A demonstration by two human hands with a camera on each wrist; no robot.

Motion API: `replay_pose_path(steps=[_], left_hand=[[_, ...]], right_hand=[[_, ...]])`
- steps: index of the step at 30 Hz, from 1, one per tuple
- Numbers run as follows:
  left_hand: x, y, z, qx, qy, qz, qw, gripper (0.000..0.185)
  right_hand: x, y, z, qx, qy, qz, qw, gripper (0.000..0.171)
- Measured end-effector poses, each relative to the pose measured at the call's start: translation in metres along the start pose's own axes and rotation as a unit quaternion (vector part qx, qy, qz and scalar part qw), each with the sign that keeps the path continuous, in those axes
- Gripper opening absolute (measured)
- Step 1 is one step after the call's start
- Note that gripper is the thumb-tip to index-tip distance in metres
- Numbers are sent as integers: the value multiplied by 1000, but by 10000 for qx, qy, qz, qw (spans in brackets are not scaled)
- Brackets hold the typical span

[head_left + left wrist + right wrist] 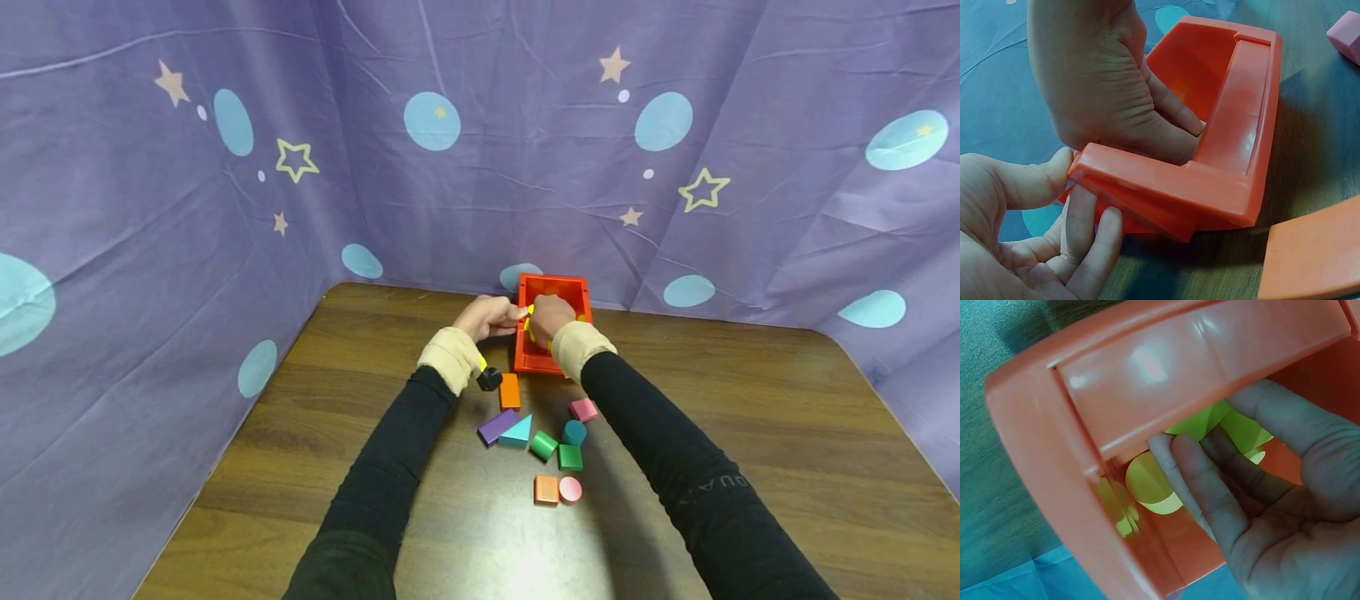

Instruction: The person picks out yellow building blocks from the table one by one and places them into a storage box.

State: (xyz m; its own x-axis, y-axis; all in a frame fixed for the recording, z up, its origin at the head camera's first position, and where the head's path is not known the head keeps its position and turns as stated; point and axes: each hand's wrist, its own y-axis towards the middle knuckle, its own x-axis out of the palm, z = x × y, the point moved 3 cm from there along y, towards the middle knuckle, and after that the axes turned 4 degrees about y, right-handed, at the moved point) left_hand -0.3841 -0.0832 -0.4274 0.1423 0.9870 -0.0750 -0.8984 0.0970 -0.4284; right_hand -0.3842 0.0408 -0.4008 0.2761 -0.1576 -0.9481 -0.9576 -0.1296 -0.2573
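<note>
A red plastic box stands at the far side of the table. My left hand grips its left rim, thumb over the edge and fingers against the outside wall. Inside the box is my right hand, its wrist above the near rim. In the right wrist view its thumb and fingers close around a yellow block, partly hidden by the overhanging red lip. Beside those fingers, a rounded yellow block lies in the box. An orange rectangular block lies just in front of the box.
Nearer on the table lie a purple block, a teal triangle, a green cylinder, a blue cylinder, a green block, an orange cube and pink pieces. A purple curtain hangs behind.
</note>
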Motion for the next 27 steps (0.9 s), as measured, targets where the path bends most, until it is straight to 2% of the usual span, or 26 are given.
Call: replay_pose_path(steps=[16,27], left_hand=[[-2,2,-1,-90,51,-13,9999,23],[-2,2,-1,-95,-29,-10,9999,4]], right_hand=[[2,1,-2,57,-5,-72,10000,29],[-4,-4,-1,-103,-173,-2,9998,28]])
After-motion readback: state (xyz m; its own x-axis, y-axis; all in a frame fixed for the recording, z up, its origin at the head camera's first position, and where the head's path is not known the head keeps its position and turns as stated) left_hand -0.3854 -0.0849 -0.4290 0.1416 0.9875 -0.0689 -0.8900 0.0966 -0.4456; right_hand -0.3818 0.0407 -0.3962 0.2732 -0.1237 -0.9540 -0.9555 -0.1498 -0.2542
